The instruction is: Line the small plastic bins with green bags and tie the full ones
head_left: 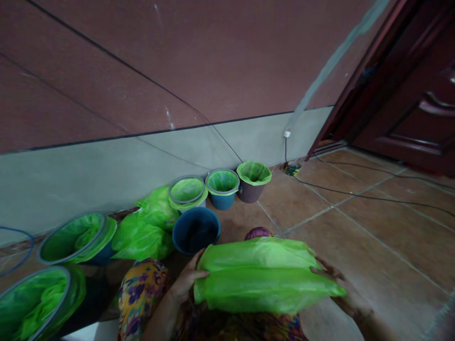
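Note:
A green plastic bag point(259, 274) is stretched sideways above my lap, with a crease running along its middle. My left hand point(187, 279) pinches its left end, thumb on top. At the other end my right hand point(332, 274) grips the plastic, partly hidden behind it and slightly blurred. Just beyond my left hand stands an unlined dark blue bin point(186, 223). Close behind that bin is a light bin point(188, 177) with a grey rim ring and a green liner. My knee in flowered cloth point(144, 289) is beside my left forearm.
Along the wall stand a lined teal bin point(223, 201) and a lined brown bin point(250, 193). Green bags point(145, 232) lie piled at left, near two lined bins point(101, 251) point(67, 284). A black cable point(355, 194) crosses the tiles toward a dark red door point(408, 113).

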The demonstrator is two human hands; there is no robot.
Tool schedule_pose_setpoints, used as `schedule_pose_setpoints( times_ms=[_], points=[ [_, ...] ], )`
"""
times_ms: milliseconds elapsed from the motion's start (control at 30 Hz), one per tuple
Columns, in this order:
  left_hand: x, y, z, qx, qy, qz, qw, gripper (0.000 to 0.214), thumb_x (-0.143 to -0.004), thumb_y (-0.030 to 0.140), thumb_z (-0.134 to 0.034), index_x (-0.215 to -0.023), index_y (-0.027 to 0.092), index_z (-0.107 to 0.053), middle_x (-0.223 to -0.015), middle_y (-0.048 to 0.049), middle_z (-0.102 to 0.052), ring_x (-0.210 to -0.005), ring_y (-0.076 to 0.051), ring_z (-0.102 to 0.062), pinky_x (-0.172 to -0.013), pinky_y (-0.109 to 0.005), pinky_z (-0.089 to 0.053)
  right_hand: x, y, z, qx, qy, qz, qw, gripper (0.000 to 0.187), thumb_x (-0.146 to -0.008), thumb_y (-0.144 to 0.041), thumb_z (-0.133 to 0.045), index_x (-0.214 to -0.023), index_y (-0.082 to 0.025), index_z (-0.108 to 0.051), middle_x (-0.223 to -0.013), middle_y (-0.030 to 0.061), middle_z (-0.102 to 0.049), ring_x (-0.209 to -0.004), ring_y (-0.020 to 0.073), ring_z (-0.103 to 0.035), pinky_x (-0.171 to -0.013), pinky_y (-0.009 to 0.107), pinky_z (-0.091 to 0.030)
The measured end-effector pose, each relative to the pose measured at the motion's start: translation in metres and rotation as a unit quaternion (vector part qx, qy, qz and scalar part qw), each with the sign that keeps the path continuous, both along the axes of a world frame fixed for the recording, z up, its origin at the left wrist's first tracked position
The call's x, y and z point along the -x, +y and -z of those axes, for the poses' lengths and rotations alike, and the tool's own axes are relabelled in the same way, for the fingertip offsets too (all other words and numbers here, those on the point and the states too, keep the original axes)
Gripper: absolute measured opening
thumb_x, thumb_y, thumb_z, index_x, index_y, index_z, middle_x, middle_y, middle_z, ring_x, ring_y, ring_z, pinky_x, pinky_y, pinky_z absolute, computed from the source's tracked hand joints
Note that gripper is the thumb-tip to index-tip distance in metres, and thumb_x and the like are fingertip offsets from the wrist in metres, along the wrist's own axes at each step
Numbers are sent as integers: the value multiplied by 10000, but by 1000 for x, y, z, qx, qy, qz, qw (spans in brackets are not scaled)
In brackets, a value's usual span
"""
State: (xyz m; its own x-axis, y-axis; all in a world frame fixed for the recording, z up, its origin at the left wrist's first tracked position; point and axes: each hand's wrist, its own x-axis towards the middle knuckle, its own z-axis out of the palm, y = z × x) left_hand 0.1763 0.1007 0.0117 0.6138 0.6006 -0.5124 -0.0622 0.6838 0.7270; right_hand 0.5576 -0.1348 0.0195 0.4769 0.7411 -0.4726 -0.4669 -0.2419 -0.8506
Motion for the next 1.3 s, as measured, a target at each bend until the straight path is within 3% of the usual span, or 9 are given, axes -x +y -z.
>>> schedule_pose_setpoints(
  times_ms=[167, 333, 433, 533, 700, 933, 1100, 1200, 1300],
  points=[
    [10, 3, -32, -30, 3, -57, 998, 1132, -633, 270, -809, -1548, 303, -143, -1471, -120, -482, -1213, -314, -579, -1024, -429, -451, 4, -3, -27, 3, -39, -2, 999, 949, -756, -442, -735, -1534, -345, -201, -1193, 109, -702, -1022, 289, -696, -834, 419, -574],
    [16, -4, -50, -91, 5, -74, 993, 1053, -733, 414, -754, -1543, 387, -81, -1432, -80, -535, -1191, -291, -603, -1033, -444, -456, 10, -8, -47, 46, -168, -18, 985, 798, -788, -486, -678, -1496, -334, -343, -1340, 57, -618, -1152, 259, -635, -899, 358, -566],
    [18, -4, -50, -103, 10, -72, 992, 906, -721, 395, -762, -1506, 312, -317, -1388, -95, -576, -1177, -296, -609, -1010, -426, -477, 6, -14, -46, 55, -201, -49, 977, 696, -767, -488, -688, -1403, -265, -517, -1253, 82, -675, -1094, 281, -663, -878, 359, -575],
    [20, 0, -46, -113, 46, -49, 991, 641, -710, 396, -760, -1294, 177, -612, -1278, -134, -650, -1115, -311, -636, -962, -415, -503, 3, -18, -41, 76, -208, -69, 973, 498, -723, -473, -728, -1161, -235, -718, -1160, 91, -720, -1012, 297, -688, -849, 368, -584],
    [22, 12, -51, -195, 98, 19, 976, 606, -646, 380, -797, -1193, 147, -681, -1151, -138, -709, -988, -309, -677, -882, -416, -534, 5, -13, -44, 44, -198, -139, 969, 500, -700, -400, -773, -1176, -264, -707, -1254, 88, -674, -1042, 291, -666, -890, 397, -561],
    [19, 29, -77, -377, 217, 90, 896, 591, -642, 237, -725, -1229, 209, -666, -1223, -68, -685, -1178, -305, -590, -1108, -455, -375, -4, -9, -50, 90, -322, -209, 919, 575, -642, -356, -774, -1190, -201, -693, -1231, 137, -671, -1079, 329, -633, -927, 437, -522],
    [18, 33, -67, -476, 258, 106, 834, 633, -647, 192, -675, -1276, 255, -627, -1283, -51, -644, -1193, -295, -580, -1109, -444, -380, -3, -6, -51, 123, -415, -259, 863, 461, -672, -295, -693, -1129, -242, -715, -1105, 86, -716, -976, 292, -658, -848, 377, -531],
    [18, 34, -62, -535, 289, 111, 786, 478, -686, 173, -628, -1153, 255, -685, -1116, -74, -685, -1053, -278, -633, -1011, -419, -466, -1, 2, -60, 137, -469, -281, 826, 233, -764, -339, -592, -896, -237, -754, -883, 74, -725, -795, 248, -663, -716, 335, -535],
    [22, 39, -68, -583, 316, 102, 741, 254, -696, 152, -589, -892, 241, -723, -941, -65, -663, -968, -243, -632, -976, -387, -484, -3, 9, -74, 101, -499, -211, 834, 255, -774, -435, -594, -793, -231, -746, -995, 109, -716, -896, 271, -664, -792, 356, -539]
  ],
)
